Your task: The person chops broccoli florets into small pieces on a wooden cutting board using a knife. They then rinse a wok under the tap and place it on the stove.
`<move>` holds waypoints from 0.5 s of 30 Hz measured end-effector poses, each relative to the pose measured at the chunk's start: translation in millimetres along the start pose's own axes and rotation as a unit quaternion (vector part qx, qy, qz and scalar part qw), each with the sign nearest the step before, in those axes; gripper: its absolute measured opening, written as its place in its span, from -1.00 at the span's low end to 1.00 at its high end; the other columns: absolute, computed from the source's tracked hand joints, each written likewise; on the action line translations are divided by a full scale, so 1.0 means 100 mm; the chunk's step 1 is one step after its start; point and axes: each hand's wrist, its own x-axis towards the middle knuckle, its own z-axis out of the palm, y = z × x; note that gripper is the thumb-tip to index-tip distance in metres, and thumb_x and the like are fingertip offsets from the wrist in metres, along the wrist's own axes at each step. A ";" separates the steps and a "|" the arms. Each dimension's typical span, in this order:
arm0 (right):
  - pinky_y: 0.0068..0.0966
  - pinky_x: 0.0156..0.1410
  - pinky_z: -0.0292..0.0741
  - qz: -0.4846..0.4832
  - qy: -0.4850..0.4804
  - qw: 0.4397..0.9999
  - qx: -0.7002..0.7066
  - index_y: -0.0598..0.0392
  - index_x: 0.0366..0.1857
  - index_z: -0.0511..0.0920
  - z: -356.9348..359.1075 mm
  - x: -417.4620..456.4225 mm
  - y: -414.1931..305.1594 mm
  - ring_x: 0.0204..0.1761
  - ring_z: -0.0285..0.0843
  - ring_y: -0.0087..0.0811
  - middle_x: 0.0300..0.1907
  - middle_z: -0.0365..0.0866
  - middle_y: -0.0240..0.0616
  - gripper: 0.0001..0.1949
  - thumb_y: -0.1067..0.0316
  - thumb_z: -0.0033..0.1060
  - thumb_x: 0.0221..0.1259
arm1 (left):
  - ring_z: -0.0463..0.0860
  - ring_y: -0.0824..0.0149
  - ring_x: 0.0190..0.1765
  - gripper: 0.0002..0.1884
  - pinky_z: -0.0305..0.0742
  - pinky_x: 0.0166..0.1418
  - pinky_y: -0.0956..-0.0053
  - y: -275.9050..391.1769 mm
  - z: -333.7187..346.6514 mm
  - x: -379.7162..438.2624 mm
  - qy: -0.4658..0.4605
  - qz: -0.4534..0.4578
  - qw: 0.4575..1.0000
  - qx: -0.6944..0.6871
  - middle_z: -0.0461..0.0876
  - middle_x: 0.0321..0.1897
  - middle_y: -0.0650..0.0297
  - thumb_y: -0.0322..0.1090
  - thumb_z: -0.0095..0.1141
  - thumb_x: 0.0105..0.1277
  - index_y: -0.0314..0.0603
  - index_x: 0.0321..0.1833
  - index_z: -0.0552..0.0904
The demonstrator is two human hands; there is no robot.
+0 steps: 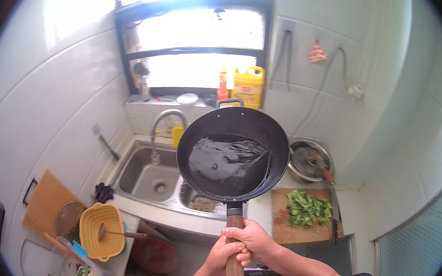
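A black wok with a wooden handle is held up before me, water or another clear liquid shining inside it. Both my hands grip that handle: my left hand lower down, my right hand above it, nearer the pan, their fingers overlapping. The wok hides part of the double steel sink and the counter behind it. To the right, chopped green leafy vegetables lie on a wooden cutting board, with a knife along its right side.
A steel pot stands behind the board. The curved faucet rises over the sink. At the lower left are a yellow basket holding a ladle and a leaning wooden board. A yellow jug stands on the windowsill.
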 end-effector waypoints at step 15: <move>-0.72 -0.58 0.40 -0.168 0.165 0.960 0.150 0.27 -0.32 0.46 -1.11 -0.66 0.38 -0.55 0.43 -0.59 -0.45 0.52 -0.27 -0.76 0.27 0.12 0.15 | 0.38 0.46 -0.54 -0.87 0.39 -0.46 0.52 -0.67 0.53 0.74 -0.053 -0.254 0.962 0.080 0.38 -0.51 0.23 -0.42 -0.04 0.19 -0.27 -0.27 0.34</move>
